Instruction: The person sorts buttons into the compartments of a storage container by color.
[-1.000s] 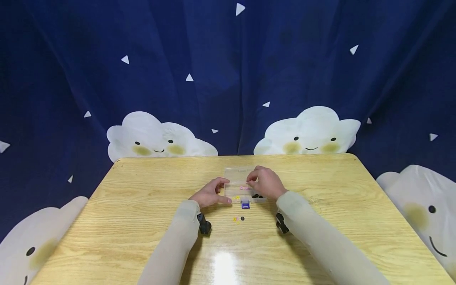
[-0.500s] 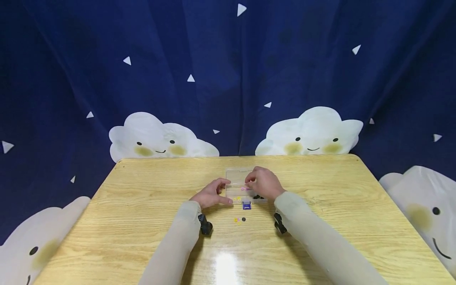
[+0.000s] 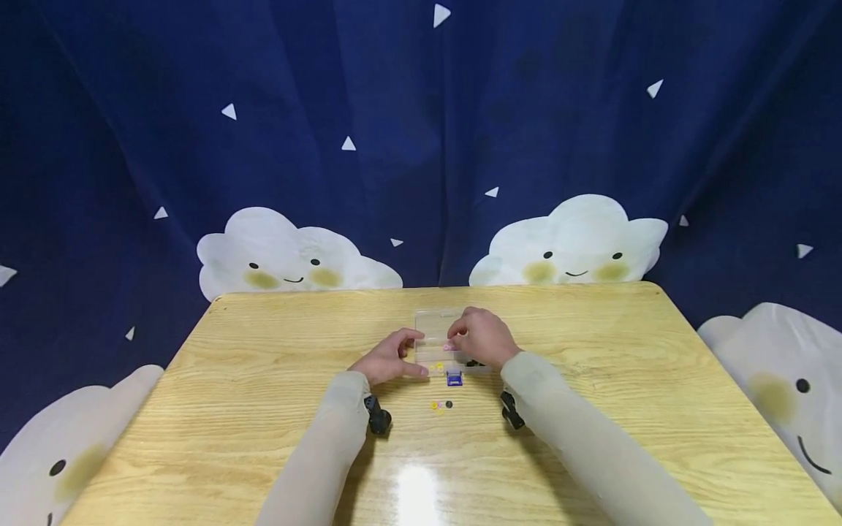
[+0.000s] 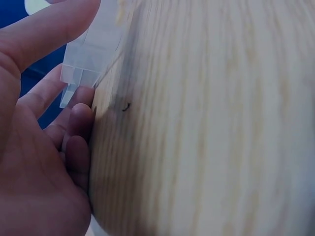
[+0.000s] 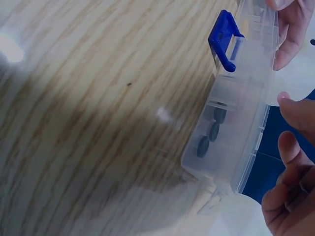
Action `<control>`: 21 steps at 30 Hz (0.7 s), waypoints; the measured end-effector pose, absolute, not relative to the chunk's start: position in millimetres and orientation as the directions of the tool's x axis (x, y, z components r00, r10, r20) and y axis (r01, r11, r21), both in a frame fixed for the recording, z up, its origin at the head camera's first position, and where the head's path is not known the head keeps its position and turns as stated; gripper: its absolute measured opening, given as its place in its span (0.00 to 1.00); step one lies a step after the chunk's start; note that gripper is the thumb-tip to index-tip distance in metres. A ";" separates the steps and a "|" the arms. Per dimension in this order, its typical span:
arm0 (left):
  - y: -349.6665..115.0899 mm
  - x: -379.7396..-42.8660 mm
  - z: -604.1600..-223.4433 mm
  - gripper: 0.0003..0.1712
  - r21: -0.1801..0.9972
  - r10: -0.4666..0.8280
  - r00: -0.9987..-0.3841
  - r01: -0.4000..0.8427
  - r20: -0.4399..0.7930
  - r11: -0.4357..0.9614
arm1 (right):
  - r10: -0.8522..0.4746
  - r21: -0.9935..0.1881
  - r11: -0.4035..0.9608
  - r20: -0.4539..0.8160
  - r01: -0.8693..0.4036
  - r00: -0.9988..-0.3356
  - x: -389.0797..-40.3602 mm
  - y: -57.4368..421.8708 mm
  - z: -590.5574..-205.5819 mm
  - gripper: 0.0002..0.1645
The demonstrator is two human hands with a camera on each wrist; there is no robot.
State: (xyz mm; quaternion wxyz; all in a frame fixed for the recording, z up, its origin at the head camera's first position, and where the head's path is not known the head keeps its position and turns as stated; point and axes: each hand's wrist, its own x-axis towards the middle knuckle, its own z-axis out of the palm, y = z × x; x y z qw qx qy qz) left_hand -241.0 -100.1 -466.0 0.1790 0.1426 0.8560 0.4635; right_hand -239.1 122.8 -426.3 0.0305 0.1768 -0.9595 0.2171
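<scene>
A clear plastic compartment box [image 3: 430, 358] lies with its lid raised at the back and its blue latch [image 3: 454, 378] toward the person. My left hand [image 3: 388, 356] grips its left end, thumb in front and fingers behind. My right hand [image 3: 485, 337] hangs over the middle, and a small pink button [image 5: 283, 97] shows at a fingertip in the right wrist view. Pink buttons [image 3: 448, 348] sit in the box below that hand, partly hidden. Yellow buttons [image 3: 439, 365] lie in the front left part, and black buttons [image 5: 214, 131] in the right front compartment.
Several loose buttons lie on the wooden table [image 3: 263, 409] in front of the box, among them a yellow one [image 3: 434, 405] and a black one [image 3: 449, 404]. A dark blue curtain [image 3: 395, 109] with white clouds hangs behind the table.
My right hand has shifted a little left over the box, covering more of the pink buttons. The left hand and the box stay in place.
</scene>
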 end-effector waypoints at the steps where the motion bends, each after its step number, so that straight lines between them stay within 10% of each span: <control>1: -100.1 -241.1 -465.5 0.42 0.844 0.412 -0.896 0.084 -0.169 0.529 | -0.322 -0.403 0.846 0.138 -0.350 -0.937 -239.8 122.8 -426.2 0.04; 21: -99.7 -240.4 -459.9 0.42 0.858 0.400 -0.890 0.020 -0.218 0.514 | -0.329 -0.388 0.856 0.100 -0.341 -0.939 -242.3 119.8 -428.8 0.04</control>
